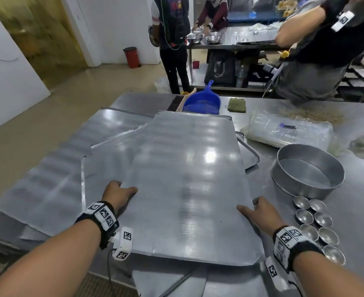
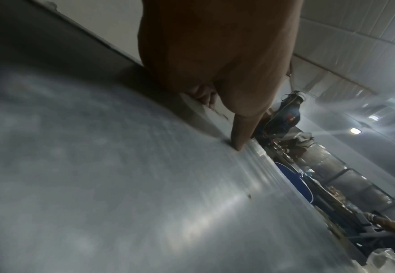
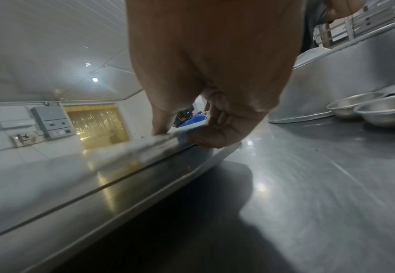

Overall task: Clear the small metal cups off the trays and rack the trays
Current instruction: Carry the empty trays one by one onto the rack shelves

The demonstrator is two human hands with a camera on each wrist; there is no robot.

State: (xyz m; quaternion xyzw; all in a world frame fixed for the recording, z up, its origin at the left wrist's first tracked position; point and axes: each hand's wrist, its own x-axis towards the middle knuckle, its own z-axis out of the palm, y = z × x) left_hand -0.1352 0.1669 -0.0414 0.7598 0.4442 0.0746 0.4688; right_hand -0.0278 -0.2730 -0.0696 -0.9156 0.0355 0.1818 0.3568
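Two hands hold one flat metal tray point(image 1: 189, 185) in the head view, its long axis running away from the person toward the blue dustpan point(image 1: 202, 102). The left hand point(image 1: 118, 192) grips the tray's left edge, thumb on top; the right hand point(image 1: 257, 213) grips the right edge likewise. The tray lies over other overlapping trays point(image 1: 54, 168) on the steel table point(image 1: 352, 221). Just right of it sit the small metal cups point(image 1: 317, 224) in two rows, with a round pan point(image 1: 307, 170) beyond them and a plastic-wrapped bundle point(image 1: 288, 131) farther back. Other people stand at the far tables.

From the left wrist, the left hand point(image 2: 217, 55) has its thumb pressed on the tray's top point(image 2: 121, 184), the other fingers curled under the edge.

From the right wrist, the right hand point(image 3: 212, 64) pinches the tray's rim point(image 3: 121, 157), raised off the table point(image 3: 320, 184); cups point(image 3: 387, 112) and the pan point(image 3: 345, 77) stand close on the right.
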